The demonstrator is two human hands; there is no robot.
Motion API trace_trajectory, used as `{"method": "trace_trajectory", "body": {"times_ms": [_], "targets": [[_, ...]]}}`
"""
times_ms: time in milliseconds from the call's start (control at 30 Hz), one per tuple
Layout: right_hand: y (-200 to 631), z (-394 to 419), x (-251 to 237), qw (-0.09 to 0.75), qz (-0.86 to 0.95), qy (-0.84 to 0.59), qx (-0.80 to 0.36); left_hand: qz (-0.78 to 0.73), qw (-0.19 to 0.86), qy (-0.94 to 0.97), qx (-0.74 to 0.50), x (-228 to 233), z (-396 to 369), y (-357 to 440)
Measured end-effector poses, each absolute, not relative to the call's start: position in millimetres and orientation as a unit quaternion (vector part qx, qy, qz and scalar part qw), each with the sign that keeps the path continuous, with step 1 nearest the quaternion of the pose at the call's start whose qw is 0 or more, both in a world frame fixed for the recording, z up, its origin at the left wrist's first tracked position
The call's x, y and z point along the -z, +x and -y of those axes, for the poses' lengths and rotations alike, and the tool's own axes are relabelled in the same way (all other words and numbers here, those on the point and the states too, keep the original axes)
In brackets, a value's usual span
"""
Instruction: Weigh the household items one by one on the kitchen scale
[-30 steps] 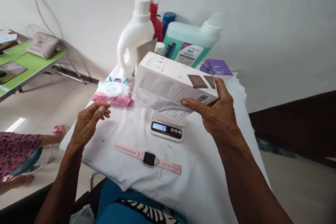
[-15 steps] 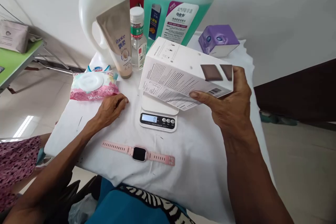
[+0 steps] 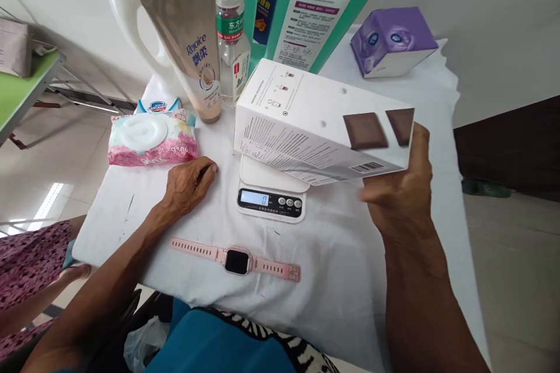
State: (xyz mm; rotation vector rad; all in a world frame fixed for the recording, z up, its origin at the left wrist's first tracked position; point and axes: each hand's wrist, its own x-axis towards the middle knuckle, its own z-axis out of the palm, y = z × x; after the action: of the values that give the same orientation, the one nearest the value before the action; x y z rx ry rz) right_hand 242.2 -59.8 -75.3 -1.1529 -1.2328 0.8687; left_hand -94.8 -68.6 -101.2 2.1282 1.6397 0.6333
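White carton (image 3: 315,125) sits in your right hand (image 3: 400,198), lifted off the worktop and hanging tilted just above the small kitchen scale (image 3: 270,193), its far end lower and nearer the bottles. Your grip there is closed around the near end, thumb up the end face and fingers blurred underneath. It looks like thin printed cardboard, so judge it light and stiff along the edges but easy to dent on the broad faces; the smooth surface could slide if you pinch only a corner. Held at one end, the long body will want to droop, so a hold nearer the middle, across the narrow sides, would steady it better. Your left hand (image 3: 188,183) rests loosely curled on the white cloth of the worktop (image 3: 332,280), holding nothing, just beside the pink wipes pack (image 3: 151,140). A pink smartwatch (image 3: 236,259) lies flat in front of the scale. Behind stand a brown pouch (image 3: 192,35), a small clear bottle (image 3: 231,41) and a purple tissue box (image 3: 394,41).
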Motion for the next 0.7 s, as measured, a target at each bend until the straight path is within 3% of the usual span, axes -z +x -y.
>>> {"method": "trace_trajectory", "body": {"times_ms": [100, 200, 433, 700], "targets": [[245, 69, 99, 0.648, 0.379, -0.534, -0.389, -0.581, 0.182, 0.763, -0.219, 102, 68, -94], [243, 75, 124, 0.674, 0.310, -0.603, -0.294, -0.582, 0.167, 0.767, -0.211, 103, 66, -94], [247, 75, 142, 0.595, 0.385, -0.661, -0.248, -0.573, 0.157, 0.776, -0.211, 106, 63, -94], [247, 76, 139, 0.595, 0.392, -0.655, -0.252, -0.575, 0.153, 0.777, -0.205, 106, 62, -95]]}}
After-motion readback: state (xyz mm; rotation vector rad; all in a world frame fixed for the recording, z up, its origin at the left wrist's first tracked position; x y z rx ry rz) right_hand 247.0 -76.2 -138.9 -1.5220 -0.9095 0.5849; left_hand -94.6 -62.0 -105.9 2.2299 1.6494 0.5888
